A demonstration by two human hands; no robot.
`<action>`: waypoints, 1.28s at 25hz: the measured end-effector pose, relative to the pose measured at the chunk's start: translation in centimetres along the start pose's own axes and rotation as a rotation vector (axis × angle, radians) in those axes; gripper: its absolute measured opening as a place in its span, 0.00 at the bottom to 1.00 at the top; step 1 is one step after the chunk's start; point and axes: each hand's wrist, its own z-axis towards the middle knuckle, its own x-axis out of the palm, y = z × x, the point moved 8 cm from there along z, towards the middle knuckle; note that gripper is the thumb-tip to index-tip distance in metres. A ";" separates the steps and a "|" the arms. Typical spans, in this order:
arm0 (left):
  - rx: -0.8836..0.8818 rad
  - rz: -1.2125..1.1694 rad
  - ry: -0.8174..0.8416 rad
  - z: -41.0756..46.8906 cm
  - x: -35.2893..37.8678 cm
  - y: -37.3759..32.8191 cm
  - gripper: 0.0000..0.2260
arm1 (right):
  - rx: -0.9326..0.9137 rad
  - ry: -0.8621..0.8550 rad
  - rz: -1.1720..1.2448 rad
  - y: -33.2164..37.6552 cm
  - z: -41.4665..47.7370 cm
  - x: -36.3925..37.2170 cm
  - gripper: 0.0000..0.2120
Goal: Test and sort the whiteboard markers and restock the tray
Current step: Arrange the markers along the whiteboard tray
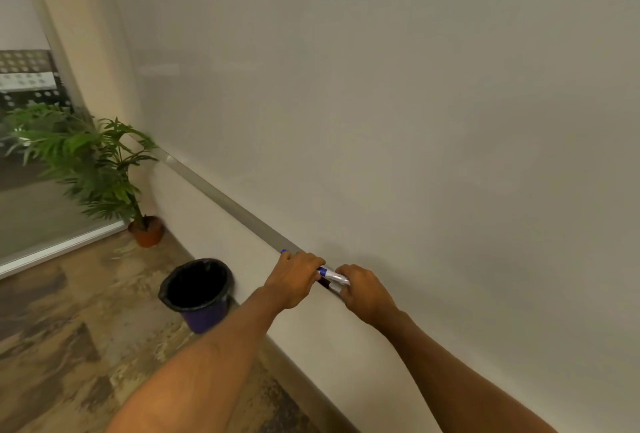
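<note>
At the grey metal whiteboard tray (225, 197), left grip (294, 278) and right grip (363, 294) both curl round a white, blue-banded marker (330, 274), the glossy whiteboard (381, 103) unmarked: testing and sorting look barely begun.

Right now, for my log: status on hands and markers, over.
Left hand grips blue-and-white plastic whiteboard marker at silver whiteboard tray. Right hand grips its other end. Nothing in the way; black-lined purple bin on floor.

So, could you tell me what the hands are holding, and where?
A blue-and-white marker: the left hand grips its blue end, the right hand its white barrel.
</note>
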 end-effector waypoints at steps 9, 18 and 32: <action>-0.060 -0.037 0.038 4.2 3.1 13.5 0.12 | 0.144 0.011 -0.108 2.5 12.0 8.3 0.16; -0.090 -0.123 0.139 9.9 6.1 25.5 0.18 | 0.324 0.079 -0.103 3.6 24.1 16.0 0.25; -0.081 -0.090 0.288 12.5 12.0 32.1 0.20 | 0.387 0.047 0.100 3.7 30.0 21.3 0.19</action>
